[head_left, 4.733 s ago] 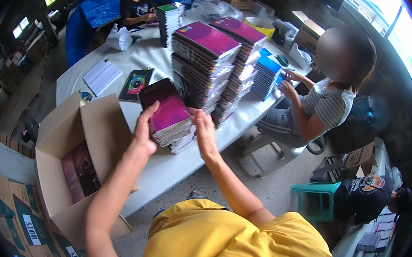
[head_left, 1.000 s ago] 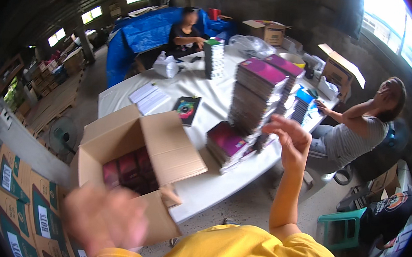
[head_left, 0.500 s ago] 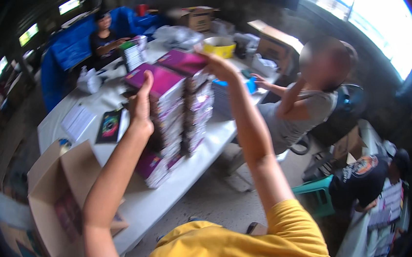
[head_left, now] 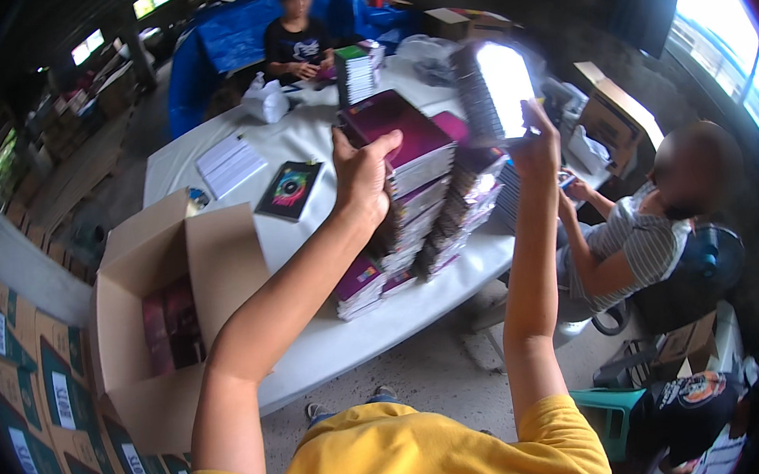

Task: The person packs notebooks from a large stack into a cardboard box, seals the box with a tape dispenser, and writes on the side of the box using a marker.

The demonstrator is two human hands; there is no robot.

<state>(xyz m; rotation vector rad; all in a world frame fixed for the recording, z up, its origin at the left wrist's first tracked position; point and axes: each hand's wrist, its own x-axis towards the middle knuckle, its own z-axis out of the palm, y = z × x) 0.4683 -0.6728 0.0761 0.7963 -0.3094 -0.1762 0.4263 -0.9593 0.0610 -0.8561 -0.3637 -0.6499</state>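
Two tall stacks of purple notebooks stand side by side on the white table. My left hand (head_left: 363, 177) grips the near-left edge of the top purple notebooks (head_left: 397, 132) on the left stack, its thumb lying over the cover. Raised above the right stack (head_left: 462, 203), my right hand (head_left: 536, 144) holds a bundle of notebooks (head_left: 486, 92) by its lower right corner. Bright glare whitens the bundle's face, and its spiral-bound edge is on the left. Some of the right hand's fingers are hidden behind the bundle.
An open cardboard box (head_left: 143, 267) with purple packs inside stands left. On the white table (head_left: 228, 210) lie a black notebook (head_left: 290, 191) and white sheets (head_left: 231, 166). One person (head_left: 299, 41) sits across; another (head_left: 637, 241) sits at right. Printed cartons (head_left: 60, 400) are stacked lower left.
My right hand has gone from the top of the right stack to holding a bundle up above it. The left hand stays at the left stack. The view has shifted, moving the scene rightward.
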